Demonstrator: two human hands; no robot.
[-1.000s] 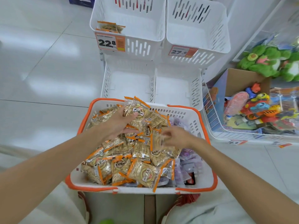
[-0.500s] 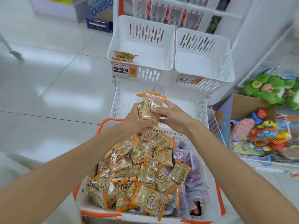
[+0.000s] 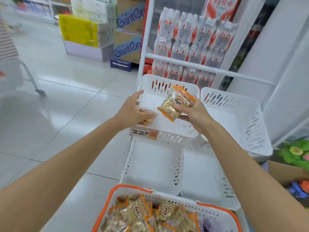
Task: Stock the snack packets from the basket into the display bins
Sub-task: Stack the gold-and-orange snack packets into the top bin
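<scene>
While the right hand [image 3: 199, 115] grips packets [image 3: 173, 107], blur obscures the left hand [image 3: 132, 109].

The one camera sits on the person's head and looks forward and steeply down, with a wide angle. The basket [image 3: 132, 186] lies close under it at the lower edge, the display bins [image 3: 247, 128] fill the middle, and a shelf [image 3: 184, 61] stands farther behind.

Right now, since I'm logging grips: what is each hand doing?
Left hand: open, fingers spread over the white slotted plastic bin.
Right hand: grips an orange-edged clear plastic snack packet.
</scene>
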